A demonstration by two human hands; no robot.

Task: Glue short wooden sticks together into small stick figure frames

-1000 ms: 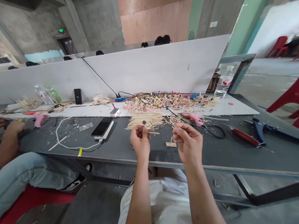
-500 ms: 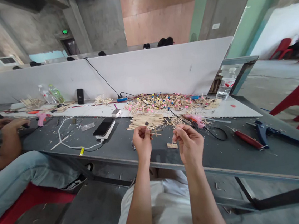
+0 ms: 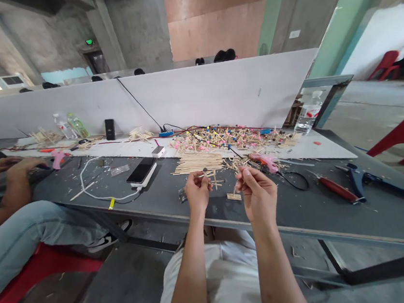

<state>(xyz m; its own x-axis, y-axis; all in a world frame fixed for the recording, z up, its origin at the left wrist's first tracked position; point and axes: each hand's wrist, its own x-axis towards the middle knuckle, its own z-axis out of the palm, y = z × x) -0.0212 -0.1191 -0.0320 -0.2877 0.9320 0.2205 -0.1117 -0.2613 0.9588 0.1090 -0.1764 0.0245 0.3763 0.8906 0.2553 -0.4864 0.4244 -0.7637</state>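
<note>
My left hand (image 3: 197, 192) is closed in a pinch on a small wooden stick piece. A dark round end (image 3: 205, 170) shows above its fingertips, and crossed thin sticks (image 3: 216, 181) stand out just to their right; how these join is too small to tell. My right hand (image 3: 260, 191) pinches a thin, pale stick (image 3: 234, 188) between thumb and fingers. Its lower end meets a small flat wooden block (image 3: 234, 197) low over the tabletop; whether the block touches the table I cannot tell. The two hands are apart.
Behind my hands lie a row of wooden sticks (image 3: 198, 162) and a heap of coloured-tip sticks (image 3: 218, 137). A pink glue gun (image 3: 264, 162), red-handled tool (image 3: 339, 190) and blue-handled cutter (image 3: 357, 182) lie right. A phone (image 3: 141, 170) lies left; a co-worker's hands (image 3: 21, 166) are farther left.
My left hand has shifted slightly right and nearer to me, with the dark round end and crossed sticks moving along. My right hand keeps its pinch, almost still.
</note>
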